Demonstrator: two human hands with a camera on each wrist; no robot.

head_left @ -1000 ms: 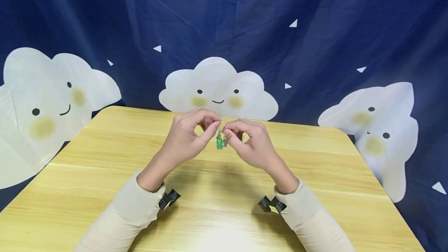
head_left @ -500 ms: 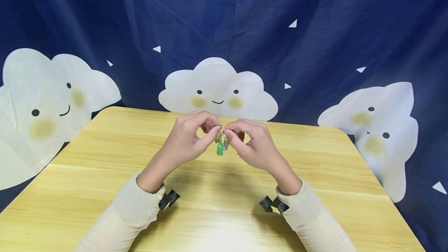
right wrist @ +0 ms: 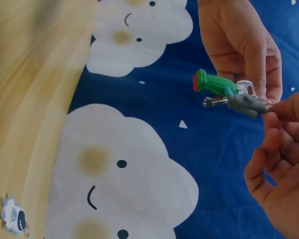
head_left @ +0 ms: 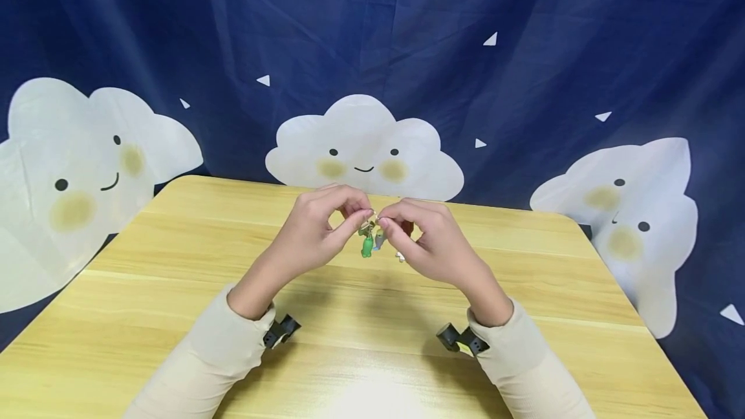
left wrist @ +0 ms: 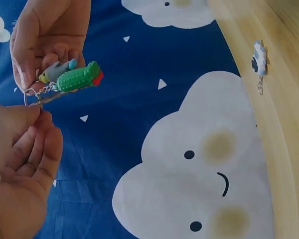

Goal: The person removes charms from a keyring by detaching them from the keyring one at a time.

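My left hand (head_left: 317, 225) and right hand (head_left: 431, 235) meet above the table, fingertips nearly together. Between them is a metal key ring (left wrist: 32, 96), which the left thumb and finger pinch. The right thumb and finger pinch at its other side, by the end of a grey charm (right wrist: 246, 103) with a blue tip. A green, bumpy charm (left wrist: 79, 75) with a red end hangs from the ring on a short chain. In the right wrist view, a metal clasp (right wrist: 214, 101) shows beside the charms. The fingertips hide part of the ring.
A small white and light-blue charm (left wrist: 259, 57) with a short chain lies on the wooden table (head_left: 174, 341), partly hidden by the right hand in the head view. Behind the table hangs a dark blue curtain (head_left: 326, 31) with white clouds.
Both hands have come down a little and shifted slightly right, the right hand more. The green and grey charms hang lower between them. More of the white charm shows below the right hand.
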